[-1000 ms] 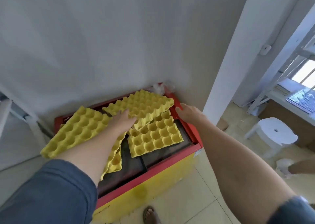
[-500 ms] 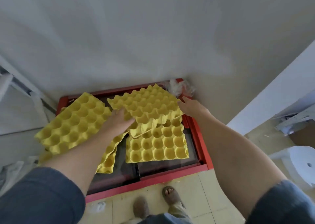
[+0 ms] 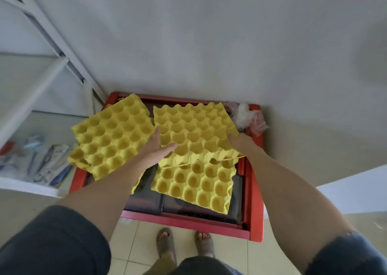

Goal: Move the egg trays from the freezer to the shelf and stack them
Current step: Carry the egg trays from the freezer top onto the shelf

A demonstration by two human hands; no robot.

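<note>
Since a moment ago the view has swung down over the freezer [image 3: 254,228], and both hands now grip the upper egg tray [image 3: 192,126]: left hand [image 3: 156,149] pinching its near-left edge, right hand [image 3: 240,142] holding its right corner. It sits tilted atop the lower tray [image 3: 194,186], beside the left trays [image 3: 113,136]. Lifting looks imminent; the shelf [image 3: 31,182] waits at left

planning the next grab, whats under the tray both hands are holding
Another yellow egg tray lies under the held tray, on the freezer's dark lid. Its far rows are covered, so anything there is hidden.
</note>
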